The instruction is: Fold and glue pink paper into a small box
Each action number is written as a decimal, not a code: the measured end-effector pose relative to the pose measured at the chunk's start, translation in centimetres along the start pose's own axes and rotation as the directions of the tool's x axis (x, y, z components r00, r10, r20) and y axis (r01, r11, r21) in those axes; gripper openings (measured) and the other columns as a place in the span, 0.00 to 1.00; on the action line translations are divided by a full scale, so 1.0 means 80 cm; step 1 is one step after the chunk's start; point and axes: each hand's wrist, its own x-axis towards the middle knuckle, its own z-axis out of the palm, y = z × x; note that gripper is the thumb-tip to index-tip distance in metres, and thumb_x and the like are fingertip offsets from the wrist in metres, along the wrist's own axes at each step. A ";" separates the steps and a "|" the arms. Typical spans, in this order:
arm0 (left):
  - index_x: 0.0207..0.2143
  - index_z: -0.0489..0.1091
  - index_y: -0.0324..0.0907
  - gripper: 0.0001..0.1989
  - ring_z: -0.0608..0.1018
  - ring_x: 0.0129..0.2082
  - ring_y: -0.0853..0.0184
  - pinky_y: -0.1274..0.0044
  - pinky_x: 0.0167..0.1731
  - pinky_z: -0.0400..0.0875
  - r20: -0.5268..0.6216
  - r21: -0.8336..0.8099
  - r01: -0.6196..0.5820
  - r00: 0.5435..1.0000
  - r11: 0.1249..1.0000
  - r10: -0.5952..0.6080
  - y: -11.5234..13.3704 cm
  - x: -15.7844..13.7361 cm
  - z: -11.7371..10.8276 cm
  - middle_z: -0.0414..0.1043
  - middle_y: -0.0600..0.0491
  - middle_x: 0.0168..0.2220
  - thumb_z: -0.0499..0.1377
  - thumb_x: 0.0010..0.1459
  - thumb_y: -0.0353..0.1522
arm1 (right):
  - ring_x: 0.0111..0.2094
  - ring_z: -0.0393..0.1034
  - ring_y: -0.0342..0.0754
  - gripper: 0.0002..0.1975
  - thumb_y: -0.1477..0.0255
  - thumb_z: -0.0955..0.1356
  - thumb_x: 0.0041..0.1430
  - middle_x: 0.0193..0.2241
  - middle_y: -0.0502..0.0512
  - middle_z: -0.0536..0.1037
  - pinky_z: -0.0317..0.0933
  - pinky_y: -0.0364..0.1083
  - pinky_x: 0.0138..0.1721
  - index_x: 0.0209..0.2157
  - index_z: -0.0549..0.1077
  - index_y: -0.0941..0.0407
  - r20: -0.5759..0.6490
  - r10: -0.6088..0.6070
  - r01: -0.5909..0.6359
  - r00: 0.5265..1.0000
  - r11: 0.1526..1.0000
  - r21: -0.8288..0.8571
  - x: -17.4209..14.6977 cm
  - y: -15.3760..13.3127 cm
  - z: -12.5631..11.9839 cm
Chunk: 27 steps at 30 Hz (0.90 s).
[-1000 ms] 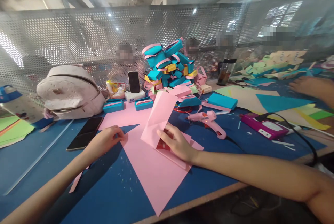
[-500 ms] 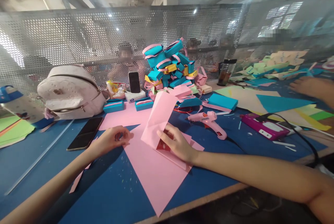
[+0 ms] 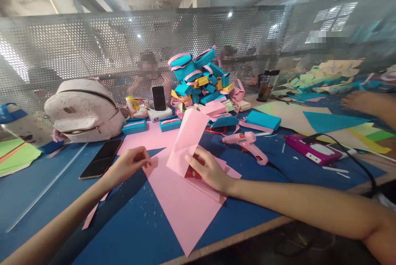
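My right hand (image 3: 213, 173) grips a folded piece of pink paper (image 3: 190, 135), with the thumb on the near side and the fingers partly behind it. The paper's upper part stands up at a tilt. A red patterned patch (image 3: 192, 173) shows beneath the fold, and I cannot tell what it is. My left hand (image 3: 135, 162) is closed just left of the paper, thumb and fingertips drawn together; whether something small is between them is hidden. Under both lies a larger pink sheet (image 3: 185, 215), one corner pointing toward me.
A pink glue gun (image 3: 247, 143) lies right of the paper, near a purple power strip (image 3: 312, 149). Behind rises a pile of blue and pink paper boxes (image 3: 201, 75). At left are a phone (image 3: 101, 159), a ruler (image 3: 46, 188) and a white backpack (image 3: 85, 108). Another person's hand (image 3: 359, 102) rests far right.
My left hand's fingers have drawn closer together, and the hand has shifted slightly left. My right hand and the folded pink paper stay nearly in place.
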 end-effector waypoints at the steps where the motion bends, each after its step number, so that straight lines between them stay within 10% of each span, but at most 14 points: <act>1: 0.27 0.70 0.41 0.10 0.79 0.31 0.66 0.74 0.34 0.72 -0.017 -0.066 0.032 0.999 0.997 -0.033 0.005 -0.001 -0.001 0.78 0.51 0.29 0.60 0.55 0.38 | 0.27 0.67 0.44 0.14 0.59 0.65 0.64 0.28 0.50 0.73 0.62 0.43 0.28 0.37 0.72 0.55 -0.002 0.003 -0.003 1.000 1.000 0.000 0.000 0.000 0.000; 9: 0.36 0.77 0.41 0.13 0.77 0.24 0.69 0.78 0.28 0.71 -0.107 -0.130 0.068 0.991 0.989 -0.082 0.034 -0.010 -0.002 0.76 0.55 0.23 0.67 0.47 0.36 | 0.28 0.67 0.45 0.14 0.59 0.64 0.64 0.30 0.51 0.74 0.62 0.43 0.29 0.38 0.72 0.55 0.003 -0.010 0.010 1.000 1.000 0.006 0.001 0.002 0.000; 19: 0.20 0.76 0.41 0.11 0.78 0.23 0.67 0.78 0.27 0.72 -0.066 -0.150 0.097 0.992 0.984 -0.108 0.069 -0.023 0.002 0.77 0.53 0.21 0.66 0.49 0.38 | 0.28 0.66 0.44 0.13 0.61 0.64 0.65 0.29 0.50 0.72 0.61 0.42 0.28 0.35 0.71 0.56 -0.008 -0.033 0.033 0.999 0.999 -0.017 0.000 0.001 0.000; 27: 0.28 0.80 0.43 0.08 0.81 0.33 0.61 0.78 0.25 0.72 -0.369 -0.382 -0.151 0.929 0.912 0.000 0.090 -0.043 0.001 0.81 0.50 0.27 0.65 0.54 0.37 | 0.32 0.68 0.46 0.14 0.60 0.64 0.65 0.32 0.53 0.74 0.63 0.43 0.33 0.38 0.72 0.56 0.005 -0.031 0.031 1.000 0.999 -0.036 0.002 0.008 -0.002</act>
